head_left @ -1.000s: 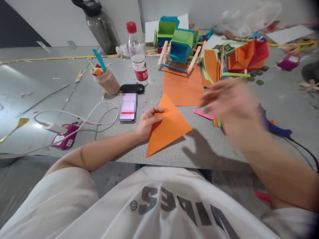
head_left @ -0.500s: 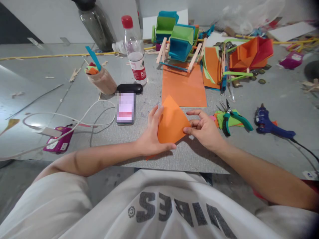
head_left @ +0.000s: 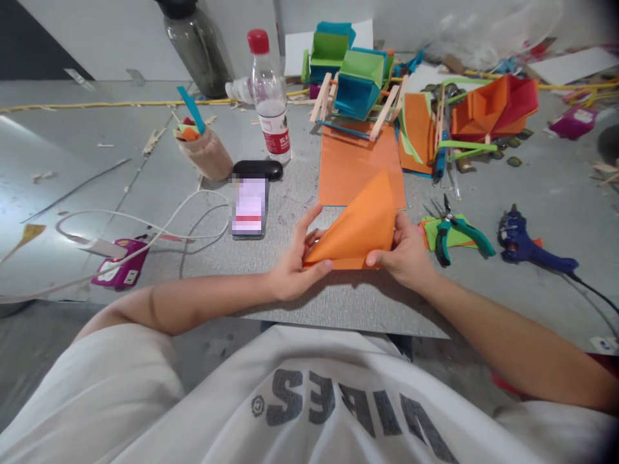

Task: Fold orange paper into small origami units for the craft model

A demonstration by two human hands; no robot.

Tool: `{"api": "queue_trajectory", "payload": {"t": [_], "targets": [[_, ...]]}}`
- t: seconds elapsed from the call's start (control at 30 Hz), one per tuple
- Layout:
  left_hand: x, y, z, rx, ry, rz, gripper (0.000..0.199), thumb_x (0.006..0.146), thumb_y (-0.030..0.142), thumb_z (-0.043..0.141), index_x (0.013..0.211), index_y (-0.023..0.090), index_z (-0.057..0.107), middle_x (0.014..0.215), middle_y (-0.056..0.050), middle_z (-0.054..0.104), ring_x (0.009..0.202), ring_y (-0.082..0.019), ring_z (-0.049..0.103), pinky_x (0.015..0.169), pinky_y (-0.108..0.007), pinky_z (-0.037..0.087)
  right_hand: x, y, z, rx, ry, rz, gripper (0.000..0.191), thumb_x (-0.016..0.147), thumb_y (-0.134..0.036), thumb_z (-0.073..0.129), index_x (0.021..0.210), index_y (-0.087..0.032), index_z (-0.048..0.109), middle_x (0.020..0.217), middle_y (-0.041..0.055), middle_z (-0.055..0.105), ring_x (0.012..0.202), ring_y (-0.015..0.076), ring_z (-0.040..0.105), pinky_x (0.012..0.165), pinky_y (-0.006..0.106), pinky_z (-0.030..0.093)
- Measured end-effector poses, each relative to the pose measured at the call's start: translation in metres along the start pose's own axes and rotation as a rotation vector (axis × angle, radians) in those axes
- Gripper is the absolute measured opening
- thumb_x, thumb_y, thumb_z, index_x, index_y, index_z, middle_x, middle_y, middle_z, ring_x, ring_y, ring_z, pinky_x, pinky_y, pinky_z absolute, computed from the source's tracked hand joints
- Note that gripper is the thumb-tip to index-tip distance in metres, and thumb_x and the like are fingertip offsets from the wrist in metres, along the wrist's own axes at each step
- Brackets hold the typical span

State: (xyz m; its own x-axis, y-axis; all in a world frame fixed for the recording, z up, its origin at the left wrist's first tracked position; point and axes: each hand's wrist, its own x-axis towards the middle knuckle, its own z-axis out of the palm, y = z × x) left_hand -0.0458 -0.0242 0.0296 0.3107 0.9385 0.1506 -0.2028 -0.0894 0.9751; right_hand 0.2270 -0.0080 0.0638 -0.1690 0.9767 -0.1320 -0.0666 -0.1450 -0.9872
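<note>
Between my two hands is a piece of orange paper (head_left: 360,229), bent over so that one corner stands up towards the back. My left hand (head_left: 302,258) grips its left end, thumb along the near edge and fingers behind. On the right side my right hand (head_left: 409,254) pinches the paper, thumb in front and the other fingers partly hidden behind it. Just beyond lies a flat stack of orange sheets (head_left: 358,161) on the grey table (head_left: 309,299). A folded paper model in green and blue with wooden sticks (head_left: 360,84) rests on the far part of that stack.
Left of the paper are a phone (head_left: 249,206), a black case (head_left: 258,170), a red-capped bottle (head_left: 273,129), a cup of paper scraps (head_left: 206,151) and a purple power strip (head_left: 120,264) with a cable. Pliers (head_left: 452,232), a blue glue gun (head_left: 527,241) and an orange-red paper model (head_left: 493,113) are to the right.
The orange paper has turned from a diamond lying towards me into a bent shape with a straight near edge. My right hand has moved slightly right and now holds its right side.
</note>
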Motion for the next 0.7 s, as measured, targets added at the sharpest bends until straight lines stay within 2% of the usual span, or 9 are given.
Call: {"api": "queue_trajectory", "payload": {"t": [0.07,0.13,0.23,0.33,0.43,0.5,0.6,0.7], "targets": [[0.002,0.004,0.001,-0.039,0.004,-0.011,0.089,0.1,0.056,0.099,0.177,0.045,0.056,0.194,-0.011,0.052,0.149,-0.035,0.076,0.131,-0.052,0.063,0.005,0.0,-0.005,0.012,-0.01,-0.067,0.108,0.043,-0.074,0.125,0.124,-0.036,0.062,0.118,0.0058,0.09,0.111,0.0382,0.09,0.089,0.05,0.076],[0.006,0.006,0.002,-0.062,0.069,-0.03,0.078,0.104,0.058,0.094,0.172,0.041,0.06,0.181,-0.01,0.067,0.15,-0.033,0.076,0.129,-0.048,0.063,0.008,-0.001,-0.01,-0.001,-0.03,-0.092,0.102,0.05,-0.086,0.119,0.123,-0.036,0.069,0.121,0.0083,0.09,0.117,0.041,0.089,0.091,0.054,0.076],[0.016,0.007,0.001,-0.045,0.216,-0.103,0.06,0.102,0.055,0.094,0.153,0.033,0.073,0.15,-0.01,0.083,0.143,-0.034,0.079,0.121,-0.047,0.065,0.011,-0.004,-0.017,-0.078,-0.028,-0.088,0.084,0.059,-0.091,0.114,0.111,-0.036,0.077,0.111,0.0074,0.09,0.111,0.0411,0.088,0.09,0.057,0.075],[0.024,0.007,-0.002,0.005,0.289,-0.13,0.049,0.096,0.052,0.097,0.132,0.027,0.078,0.139,-0.011,0.087,0.132,-0.034,0.083,0.119,-0.049,0.066,0.013,-0.008,-0.027,-0.166,-0.012,-0.036,0.064,0.07,-0.083,0.113,0.101,-0.035,0.083,0.098,0.006,0.087,0.101,0.0385,0.086,0.088,0.057,0.073],[0.027,0.006,-0.004,0.031,0.285,-0.133,0.046,0.095,0.049,0.098,0.13,0.026,0.079,0.141,-0.011,0.089,0.134,-0.035,0.083,0.122,-0.051,0.066,0.016,-0.008,-0.037,-0.212,0.037,0.0,0.055,0.079,-0.078,0.111,0.095,-0.033,0.084,0.086,0.0041,0.08,0.08,0.0286,0.076,0.074,0.048,0.068],[0.026,0.005,-0.006,0.045,0.261,-0.134,0.045,0.096,0.049,0.098,0.13,0.025,0.08,0.14,-0.012,0.09,0.134,-0.035,0.084,0.121,-0.051,0.067,0.018,-0.007,-0.042,-0.189,0.082,0.002,0.054,0.081,-0.077,0.109,0.097,-0.032,0.084,0.087,0.0031,0.08,0.074,0.0241,0.073,0.069,0.044,0.065],[0.024,0.003,-0.007,0.068,0.22,-0.134,0.048,0.095,0.05,0.1,0.131,0.023,0.08,0.139,-0.013,0.09,0.13,-0.035,0.086,0.116,-0.05,0.07,0.02,-0.008,-0.043,-0.11,0.098,0.021,0.057,0.08,-0.078,0.107,0.107,-0.032,0.085,0.102,0.0052,0.088,0.09,0.0296,0.085,0.079,0.047,0.072],[0.024,0.001,-0.008,0.093,0.206,-0.128,0.05,0.096,0.053,0.1,0.13,0.023,0.082,0.138,-0.012,0.091,0.127,-0.034,0.086,0.112,-0.047,0.07,0.018,-0.013,-0.039,-0.074,0.105,0.04,0.061,0.072,-0.071,0.114,0.111,-0.033,0.087,0.106,0.005,0.092,0.098,0.0345,0.089,0.089,0.054,0.077]]}}
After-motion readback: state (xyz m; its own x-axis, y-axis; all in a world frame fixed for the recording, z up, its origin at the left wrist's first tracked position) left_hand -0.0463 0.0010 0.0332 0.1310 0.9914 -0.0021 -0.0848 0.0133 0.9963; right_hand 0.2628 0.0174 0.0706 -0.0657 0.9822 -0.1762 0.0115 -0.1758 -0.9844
